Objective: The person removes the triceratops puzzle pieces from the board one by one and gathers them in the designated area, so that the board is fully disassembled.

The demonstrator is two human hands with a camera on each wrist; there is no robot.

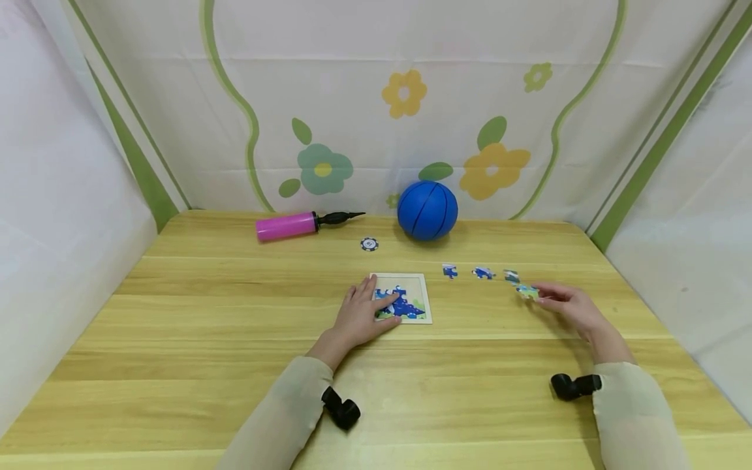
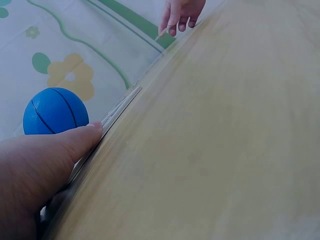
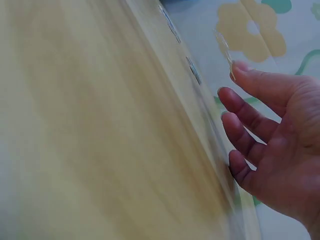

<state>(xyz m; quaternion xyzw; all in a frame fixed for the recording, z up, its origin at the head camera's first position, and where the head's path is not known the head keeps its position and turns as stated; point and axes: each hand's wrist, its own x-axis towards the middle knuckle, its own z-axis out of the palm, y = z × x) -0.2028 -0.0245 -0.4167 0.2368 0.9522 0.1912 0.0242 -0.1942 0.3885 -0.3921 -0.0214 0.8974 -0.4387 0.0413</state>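
Observation:
My left hand (image 1: 363,312) rests with spread fingers on a square puzzle board (image 1: 418,282), over its left side. Inside the frame lies a partly assembled blue dinosaur picture (image 1: 405,308), its left part hidden under the fingers. Off to the right, my right hand (image 1: 572,308) pinches a green and blue puzzle piece (image 1: 527,292) between thumb and fingertips. The right wrist view shows that piece (image 3: 226,52) nearly edge-on, lifted above the tabletop. Three loose pieces lie in a row beyond it: one at left (image 1: 450,271), a middle one (image 1: 484,273) and a right one (image 1: 511,276).
A blue ball (image 1: 427,210) stands at the table's back edge. Left of it lie a pink hand pump (image 1: 288,226) with a black nozzle and a round black-and-white chip (image 1: 369,244). Flower-printed cloth (image 1: 364,85) hangs behind the wooden table (image 1: 205,339).

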